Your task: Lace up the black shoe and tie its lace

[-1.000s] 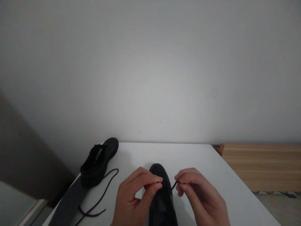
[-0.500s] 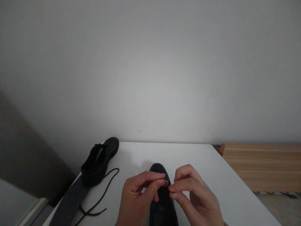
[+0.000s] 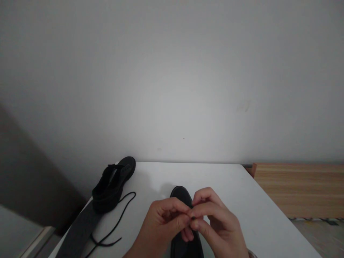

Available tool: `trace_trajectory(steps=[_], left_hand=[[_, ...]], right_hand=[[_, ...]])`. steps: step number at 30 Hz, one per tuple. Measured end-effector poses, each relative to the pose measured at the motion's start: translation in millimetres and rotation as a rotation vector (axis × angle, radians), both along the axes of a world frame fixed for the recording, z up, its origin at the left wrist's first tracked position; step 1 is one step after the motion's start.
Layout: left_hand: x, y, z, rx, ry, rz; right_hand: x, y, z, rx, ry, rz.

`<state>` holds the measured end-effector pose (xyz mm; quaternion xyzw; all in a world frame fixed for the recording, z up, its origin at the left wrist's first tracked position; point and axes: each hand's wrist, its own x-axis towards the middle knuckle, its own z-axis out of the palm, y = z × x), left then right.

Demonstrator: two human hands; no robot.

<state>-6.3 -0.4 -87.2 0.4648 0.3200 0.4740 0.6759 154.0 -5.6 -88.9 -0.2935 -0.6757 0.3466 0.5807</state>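
Over the toe half of a black shoe (image 3: 186,247), my left hand (image 3: 168,222) and my right hand (image 3: 217,220) meet fingertip to fingertip. Both are closed in a pinch. Between the right thumb and forefinger shows a tiny dark bit (image 3: 193,218), too small to name. What the left fingertips hold, if anything, is hidden. The hands cover the middle of the shoe, whose toe points to the wall. A second black shoe (image 3: 107,200) rests at the table's left side, toe also toward the wall.
A loose black shoelace (image 3: 122,216) curls on the white table (image 3: 223,179) near the second shoe. Dark grey cloth or strap (image 3: 79,233) lies along the left edge. A wall (image 3: 172,89) stands behind, and a wooden panel (image 3: 298,190) is to the right.
My right hand has moved slightly left and my left hand slightly right, so their fingertips now touch. A tiny dark bit has come into view in the right pinch. The shoes have stayed put.
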Motion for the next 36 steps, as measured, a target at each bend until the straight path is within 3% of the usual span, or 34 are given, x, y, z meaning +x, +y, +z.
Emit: trace_trajectory(steps=[11, 18, 25, 36], left_hand=[[-4.5, 3.9, -9.8, -0.002, -0.107, 0.037], [-15.3, 5.9, -22.5, 0.018, -0.152, 0.065], [-37.2, 9.1, -38.0, 0.160, 0.062, 0.236], [-78.8, 6.1, -62.2, 0.002, 0.015, 0.549]], right_hand=[[-0.7, 2.5, -27.8, -0.439, 0.080, 0.226], [11.9, 7.9, -32.0, -0.405, 0.100, 0.005], [8.9, 8.3, -43.7, -0.532, 0.404, 0.104], [30.4, 13.9, -50.7, -0.523, 0.444, -0.021]])
